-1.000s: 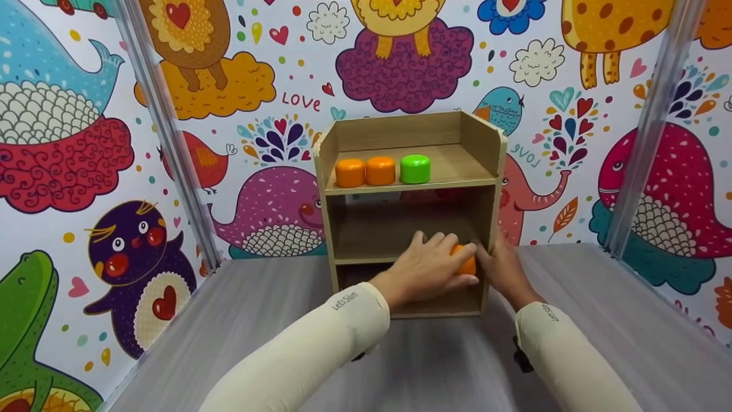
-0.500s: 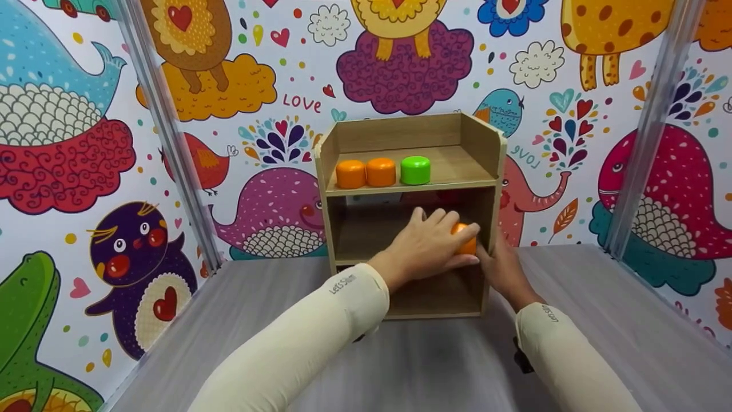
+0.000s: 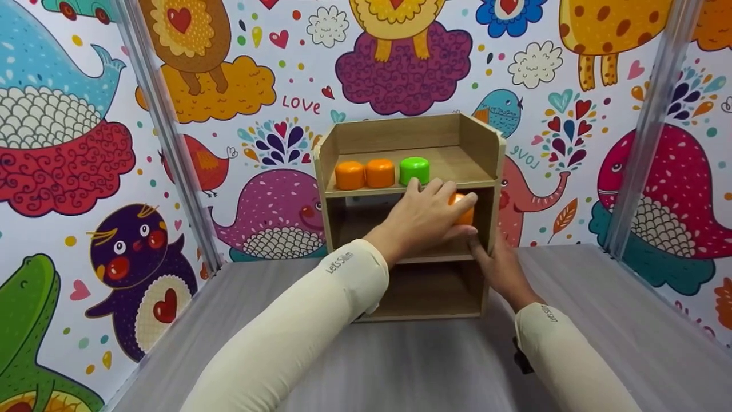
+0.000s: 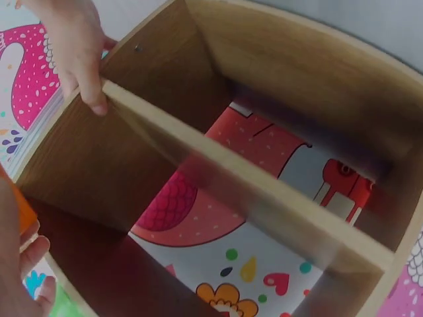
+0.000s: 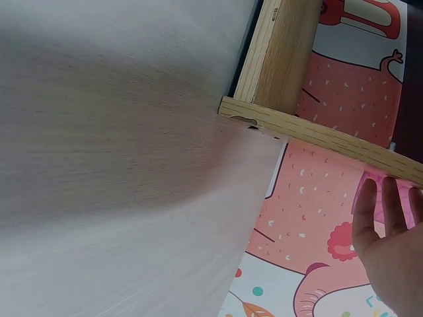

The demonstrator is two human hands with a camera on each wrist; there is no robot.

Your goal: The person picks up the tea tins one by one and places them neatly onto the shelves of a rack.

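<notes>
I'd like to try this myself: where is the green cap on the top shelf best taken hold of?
Take the green cap by its round side wall, coming from the front or above: the wooden shelf unit is open there, and orange caps stand to its left.

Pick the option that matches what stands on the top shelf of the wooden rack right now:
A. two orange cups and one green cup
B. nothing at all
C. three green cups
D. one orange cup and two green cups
A: in the head view the top shelf of the wooden rack carries two orange cups side by side and one green cup to their right, while the left hand holds another orange piece below shelf level.
</notes>
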